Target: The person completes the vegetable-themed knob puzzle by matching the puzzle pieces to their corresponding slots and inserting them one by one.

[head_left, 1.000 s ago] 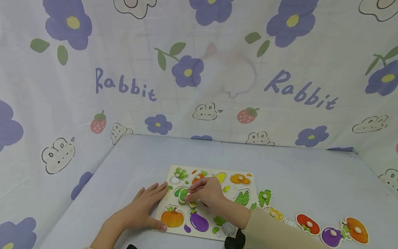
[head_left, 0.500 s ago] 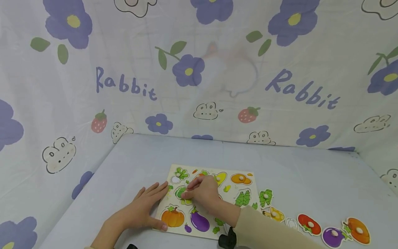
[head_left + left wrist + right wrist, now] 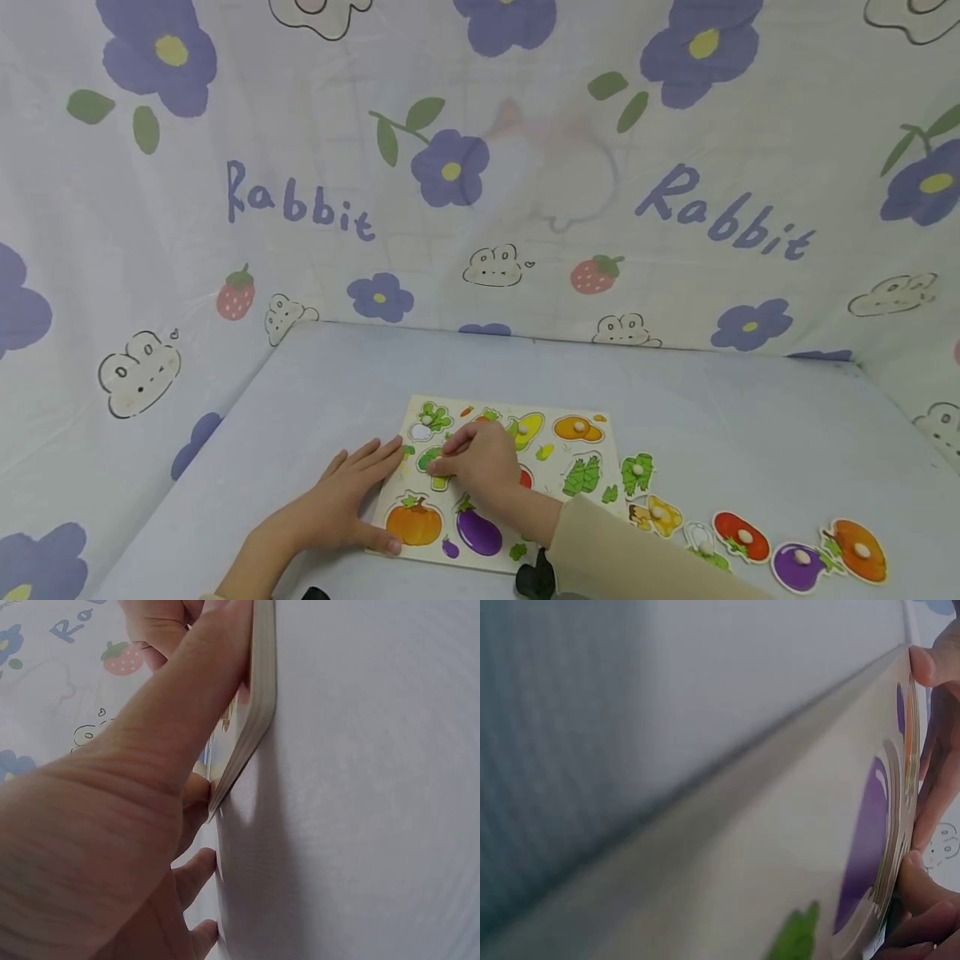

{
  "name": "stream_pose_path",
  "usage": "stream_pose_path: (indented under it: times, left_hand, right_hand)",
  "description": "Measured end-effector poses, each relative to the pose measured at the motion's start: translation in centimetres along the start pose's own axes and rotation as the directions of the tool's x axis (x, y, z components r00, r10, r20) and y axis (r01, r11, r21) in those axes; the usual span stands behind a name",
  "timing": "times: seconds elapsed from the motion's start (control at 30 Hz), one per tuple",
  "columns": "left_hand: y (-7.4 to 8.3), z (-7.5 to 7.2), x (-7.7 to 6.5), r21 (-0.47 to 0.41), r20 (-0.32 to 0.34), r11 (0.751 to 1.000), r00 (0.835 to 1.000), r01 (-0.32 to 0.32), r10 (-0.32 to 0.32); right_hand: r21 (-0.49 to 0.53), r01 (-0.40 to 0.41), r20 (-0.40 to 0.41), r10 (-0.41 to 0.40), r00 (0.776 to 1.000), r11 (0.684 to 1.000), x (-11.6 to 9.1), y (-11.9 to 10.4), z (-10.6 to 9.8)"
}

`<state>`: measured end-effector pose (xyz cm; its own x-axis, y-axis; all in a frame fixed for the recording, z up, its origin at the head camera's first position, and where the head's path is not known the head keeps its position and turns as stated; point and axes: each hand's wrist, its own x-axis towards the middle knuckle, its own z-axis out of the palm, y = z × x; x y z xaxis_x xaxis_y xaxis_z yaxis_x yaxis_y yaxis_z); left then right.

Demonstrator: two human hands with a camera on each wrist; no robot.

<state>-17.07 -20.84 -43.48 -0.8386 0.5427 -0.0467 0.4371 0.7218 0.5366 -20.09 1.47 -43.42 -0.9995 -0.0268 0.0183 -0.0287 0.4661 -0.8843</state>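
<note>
A wooden vegetable puzzle board (image 3: 549, 479) lies on the table. My left hand (image 3: 348, 500) is spread along its left side, fingertips at the left edge and thumb on the lower left corner. In the left wrist view the thumb (image 3: 176, 690) lies over the board's edge. My right hand (image 3: 483, 462) pinches a green broccoli puzzle piece (image 3: 429, 458) between thumb and fingers at the broccoli recess, left of the board's middle. Those fingers hide its knob. Printed pumpkin (image 3: 414, 523) and eggplant (image 3: 480, 532) recesses show just below, without pieces.
Right of the board lies a row of loose knobbed pieces: a green leafy one (image 3: 637, 474), a yellow one (image 3: 663, 515), a red one (image 3: 741, 536), an eggplant (image 3: 798, 567) and a pumpkin (image 3: 858, 550). Beet (image 3: 431, 421), corn (image 3: 527, 430) and orange-brown (image 3: 577, 429) pieces sit along the board's top.
The right hand has shifted slightly left, and the broccoli piece has moved from standing off its recess to lying over it. The left hand has kept its place.
</note>
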Motion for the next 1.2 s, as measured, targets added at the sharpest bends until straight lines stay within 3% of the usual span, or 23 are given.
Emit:
stream_pose_path:
  times: [0.37, 1.2]
  left_hand:
    - [-0.02, 0.05, -0.1, -0.003, -0.003, 1.0, 1.0, 0.01, -0.01]
    - [0.14, -0.11, -0.02, -0.008, 0.006, 1.0, 1.0, 0.011, -0.011]
  right_hand:
    - [0.033, 0.028, 0.055, -0.029, 0.998, 0.999, 0.37, 0.42, -0.15]
    - [0.059, 0.012, 0.073, -0.016, 0.997, 0.998, 0.17, 0.03, -0.72]
